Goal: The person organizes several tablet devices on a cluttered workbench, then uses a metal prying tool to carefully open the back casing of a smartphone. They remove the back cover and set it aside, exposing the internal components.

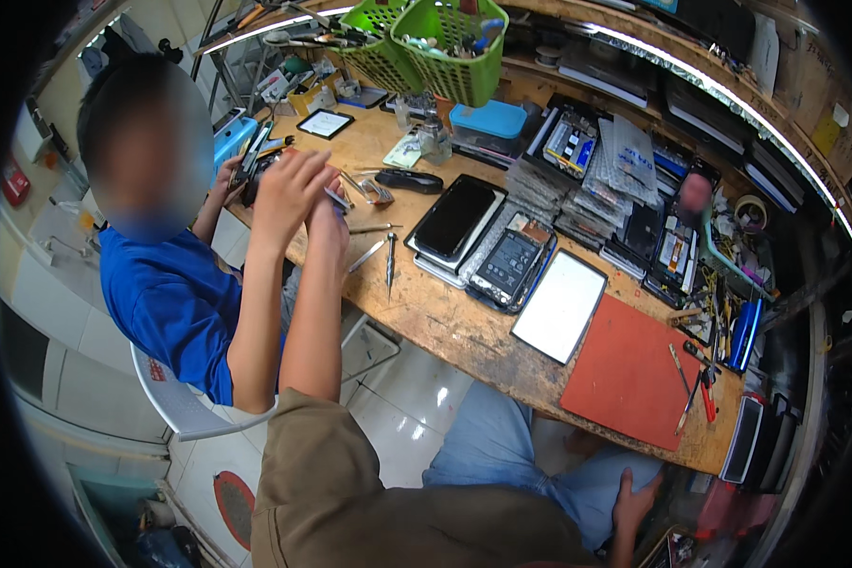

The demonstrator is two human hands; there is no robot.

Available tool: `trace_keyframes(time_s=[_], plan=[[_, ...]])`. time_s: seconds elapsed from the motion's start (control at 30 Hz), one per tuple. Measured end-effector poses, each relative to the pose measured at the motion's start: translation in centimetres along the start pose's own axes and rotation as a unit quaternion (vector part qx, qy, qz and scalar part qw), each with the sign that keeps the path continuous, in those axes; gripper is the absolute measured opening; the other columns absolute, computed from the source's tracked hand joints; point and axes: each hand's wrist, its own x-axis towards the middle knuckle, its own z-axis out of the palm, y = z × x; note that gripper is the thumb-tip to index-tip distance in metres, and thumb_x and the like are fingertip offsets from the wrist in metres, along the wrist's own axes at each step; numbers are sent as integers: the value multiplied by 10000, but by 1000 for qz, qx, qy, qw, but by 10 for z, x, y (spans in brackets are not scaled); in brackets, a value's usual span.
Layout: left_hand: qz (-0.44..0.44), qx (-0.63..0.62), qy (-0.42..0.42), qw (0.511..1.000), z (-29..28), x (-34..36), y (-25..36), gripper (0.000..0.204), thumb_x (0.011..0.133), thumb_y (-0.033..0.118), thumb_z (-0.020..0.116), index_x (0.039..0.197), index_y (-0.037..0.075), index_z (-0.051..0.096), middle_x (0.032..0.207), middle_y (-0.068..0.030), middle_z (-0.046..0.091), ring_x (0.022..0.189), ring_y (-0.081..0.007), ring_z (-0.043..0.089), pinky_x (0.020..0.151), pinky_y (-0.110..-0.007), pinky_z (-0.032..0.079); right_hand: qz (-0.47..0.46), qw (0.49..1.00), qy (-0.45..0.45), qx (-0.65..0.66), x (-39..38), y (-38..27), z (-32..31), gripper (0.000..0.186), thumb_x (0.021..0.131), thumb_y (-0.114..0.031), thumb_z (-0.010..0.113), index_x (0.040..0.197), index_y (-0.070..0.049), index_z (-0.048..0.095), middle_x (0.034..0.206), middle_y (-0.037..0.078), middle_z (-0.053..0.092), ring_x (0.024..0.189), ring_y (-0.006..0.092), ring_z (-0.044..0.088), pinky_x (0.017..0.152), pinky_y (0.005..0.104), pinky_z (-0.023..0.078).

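My left forearm reaches away across the table's left end. My left hand (326, 210) is closed, partly hidden behind the raised hand (292, 185) of a co-worker in a blue shirt. By my fingers shows the edge of a small, thin pale object (338, 200); its kind is unclear. The co-worker's other hand (223, 182) holds a dark device (252, 170) beside it. My right hand (634, 500) rests on my jeans-covered leg, thumb apart from the fingers, holding nothing visible. Nearest my left hand on the wooden table (426, 327) lie a slim screwdriver (390, 265) and a light-handled blade tool (365, 256).
Toward the middle lie a black-screened tablet (456, 220), an opened device with its battery showing (513, 257) and a white panel (560, 305). An orange-red mat (632, 371) covers the right end. Green baskets (450, 52) hang overhead. Stacked wrapped parts (592, 204) stand behind.
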Motion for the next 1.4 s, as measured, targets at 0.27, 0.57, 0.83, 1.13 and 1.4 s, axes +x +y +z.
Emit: trace_keyframes(time_s=[0.27,0.57,0.83,1.13,1.4], plan=[[-137,160,-129,969,43,-74,43,464,1028,256,711,1403,52,531,1194,-129,669,966,-196,688,857,-295,577,-23,997,-7,-67,5,-16,3,927,915,-330,775,1592,98,308,1535,377,460,1451,525,414,1227,520,319],[-29,4,-96,995,88,-79,194,606,1037,227,623,1525,-57,403,1161,-147,681,919,-194,641,913,-341,563,-97,964,-56,-240,55,-32,19,759,876,-436,754,1500,-63,536,1508,263,544,1419,497,461,1206,578,338],[471,546,-242,649,101,-190,121,121,1054,78,620,1060,-26,682,965,-163,710,855,-234,696,780,-355,535,-157,970,-38,-181,51,-50,24,728,910,-521,687,1504,-126,545,1540,174,546,1426,429,489,1193,600,349],[251,548,-338,723,57,-268,22,79,994,63,668,993,-14,684,832,-116,690,745,-211,660,706,-336,518,-189,953,37,-234,48,-19,25,703,939,-569,648,1496,-149,560,1525,174,559,1407,426,512,1165,598,375],[178,490,-184,833,42,-256,-33,133,1006,122,701,972,-7,694,718,-10,620,605,-55,523,551,-249,423,-151,971,5,-187,47,-8,15,660,938,-538,655,1443,-115,610,1483,191,591,1374,444,536,1141,606,402]])
